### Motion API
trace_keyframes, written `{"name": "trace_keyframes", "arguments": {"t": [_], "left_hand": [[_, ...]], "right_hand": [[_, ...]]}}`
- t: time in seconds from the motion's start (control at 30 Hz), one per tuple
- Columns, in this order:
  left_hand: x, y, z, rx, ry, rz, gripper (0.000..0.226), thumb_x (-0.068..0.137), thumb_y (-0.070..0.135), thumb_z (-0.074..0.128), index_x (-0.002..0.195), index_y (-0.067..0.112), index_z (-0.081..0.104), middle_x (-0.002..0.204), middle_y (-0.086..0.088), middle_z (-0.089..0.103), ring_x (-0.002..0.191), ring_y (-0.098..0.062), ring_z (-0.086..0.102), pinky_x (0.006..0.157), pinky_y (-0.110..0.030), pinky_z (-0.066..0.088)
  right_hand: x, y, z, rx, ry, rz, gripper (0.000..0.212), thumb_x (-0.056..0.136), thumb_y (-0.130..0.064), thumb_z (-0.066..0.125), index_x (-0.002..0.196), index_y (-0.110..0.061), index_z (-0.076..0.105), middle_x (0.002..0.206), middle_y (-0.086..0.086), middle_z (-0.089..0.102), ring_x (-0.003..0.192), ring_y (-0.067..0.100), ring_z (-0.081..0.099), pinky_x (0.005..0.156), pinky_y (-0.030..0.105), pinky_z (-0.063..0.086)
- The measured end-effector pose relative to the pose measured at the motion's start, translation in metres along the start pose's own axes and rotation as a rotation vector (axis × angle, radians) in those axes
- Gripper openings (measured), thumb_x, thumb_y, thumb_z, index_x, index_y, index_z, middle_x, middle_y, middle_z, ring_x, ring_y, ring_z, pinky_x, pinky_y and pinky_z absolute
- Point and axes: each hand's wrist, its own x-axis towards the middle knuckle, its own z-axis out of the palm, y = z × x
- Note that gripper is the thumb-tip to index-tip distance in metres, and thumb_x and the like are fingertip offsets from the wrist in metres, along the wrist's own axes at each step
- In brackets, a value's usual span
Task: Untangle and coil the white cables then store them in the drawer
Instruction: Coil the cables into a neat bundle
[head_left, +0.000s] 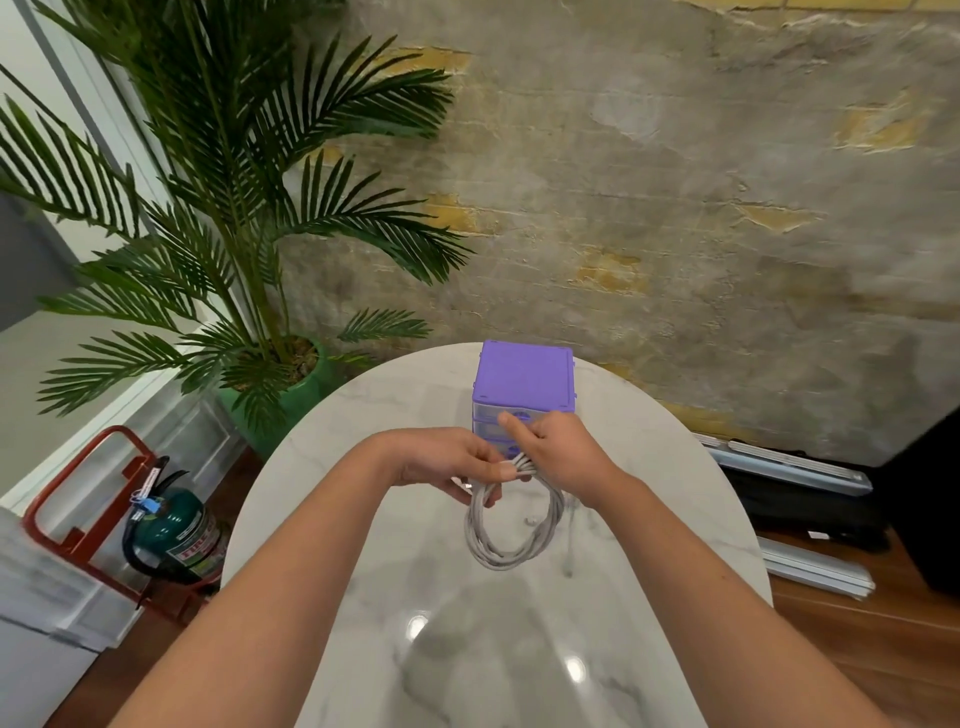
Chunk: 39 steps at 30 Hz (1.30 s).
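Observation:
A white cable hangs in a round coil of several loops above the marble table. My left hand and my right hand both pinch the top of the coil, fingers closed on the bundled strands. A loose cable end dangles inside the loop. Just behind my hands stands a small purple drawer unit with clear drawer fronts; my hands hide most of them, and the drawers I can see look closed.
A potted palm in a green pot stands left of the table. A green fire extinguisher in a red stand sits on the floor at left. Metal rails and dark bags lie on the floor at right.

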Motion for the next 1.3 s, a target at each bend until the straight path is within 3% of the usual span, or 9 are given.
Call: {"name": "trace_keyframes", "arguments": {"t": [0.13,0.33,0.47,0.6,0.73,0.83,1.07,1.2,1.3], "left_hand": [[0.003,0.004,0.003,0.152,0.008,-0.055,0.025,0.101,0.037,0.044,0.098,0.022,0.064,0.080,0.003,0.057,0.083,-0.009,0.057,0.086,-0.031,0.049],[0.000,-0.010,0.012,-0.218,0.025,0.119,0.022,0.102,0.027,0.044,0.092,0.010,0.055,0.076,0.000,0.050,0.067,-0.012,0.058,0.077,-0.036,0.058],[-0.005,-0.022,0.007,-0.502,0.081,0.218,0.024,0.097,0.030,0.046,0.099,0.009,0.056,0.081,-0.001,0.049,0.065,-0.012,0.055,0.074,-0.036,0.058],[-0.003,-0.032,0.010,-0.699,0.086,0.274,0.027,0.092,0.033,0.047,0.103,0.010,0.055,0.084,0.001,0.053,0.064,-0.011,0.055,0.069,-0.031,0.058],[-0.002,-0.033,0.006,-0.804,0.151,0.337,0.025,0.092,0.032,0.046,0.100,0.010,0.056,0.082,-0.001,0.052,0.063,-0.012,0.055,0.066,-0.030,0.058],[-0.005,-0.028,0.000,-0.858,0.219,0.376,0.023,0.094,0.031,0.045,0.097,0.012,0.056,0.079,0.000,0.053,0.061,-0.011,0.056,0.063,-0.027,0.057],[-0.013,-0.023,-0.008,-0.760,0.252,0.383,0.025,0.098,0.031,0.040,0.097,0.013,0.056,0.081,0.001,0.053,0.064,-0.011,0.055,0.067,-0.028,0.056],[-0.012,-0.029,-0.005,-0.753,0.181,0.357,0.025,0.092,0.034,0.046,0.100,0.012,0.056,0.083,-0.001,0.052,0.065,-0.012,0.054,0.068,-0.030,0.057],[-0.012,-0.030,-0.002,-0.707,0.148,0.321,0.025,0.093,0.032,0.046,0.101,0.010,0.056,0.084,-0.001,0.052,0.066,-0.012,0.054,0.069,-0.031,0.057]], "right_hand": [[0.000,0.000,-0.001,-0.070,-0.019,0.021,0.060,0.096,-0.043,0.052,0.048,-0.014,0.032,0.045,-0.001,0.029,0.043,0.013,0.026,0.050,0.032,0.024],[0.001,0.005,-0.016,0.204,-0.030,0.090,0.048,0.094,-0.055,0.049,0.079,-0.010,0.057,0.069,-0.004,0.052,0.064,0.012,0.047,0.063,0.028,0.038],[-0.002,0.022,-0.026,0.515,-0.117,0.074,0.022,0.080,-0.023,0.045,0.078,-0.005,0.058,0.073,0.010,0.050,0.070,0.018,0.044,0.069,0.032,0.035],[-0.004,0.039,-0.011,0.340,-0.177,0.127,0.014,0.094,-0.015,0.051,0.090,-0.016,0.063,0.091,-0.006,0.063,0.088,0.010,0.054,0.077,0.021,0.041],[-0.003,0.071,0.018,0.193,-0.239,0.119,0.024,0.101,-0.018,0.048,0.114,-0.003,0.060,0.109,0.010,0.065,0.098,0.021,0.058,0.098,0.041,0.044],[-0.010,0.090,0.037,0.208,-0.283,0.216,0.017,0.103,-0.020,0.043,0.089,-0.015,0.050,0.084,0.000,0.058,0.083,0.019,0.051,0.082,0.033,0.045],[-0.016,0.104,0.059,0.211,-0.201,0.343,0.023,0.100,-0.008,0.043,0.082,-0.008,0.057,0.073,-0.001,0.060,0.066,0.012,0.055,0.062,0.010,0.043],[-0.010,0.102,0.052,0.535,-0.031,0.474,0.017,0.092,-0.009,0.062,0.077,-0.004,0.068,0.072,0.009,0.063,0.060,0.018,0.058,0.058,0.023,0.050],[-0.004,0.094,0.039,0.818,0.053,0.524,0.015,0.088,-0.008,0.066,0.093,0.006,0.069,0.083,0.018,0.066,0.072,0.028,0.064,0.068,0.034,0.059]]}}
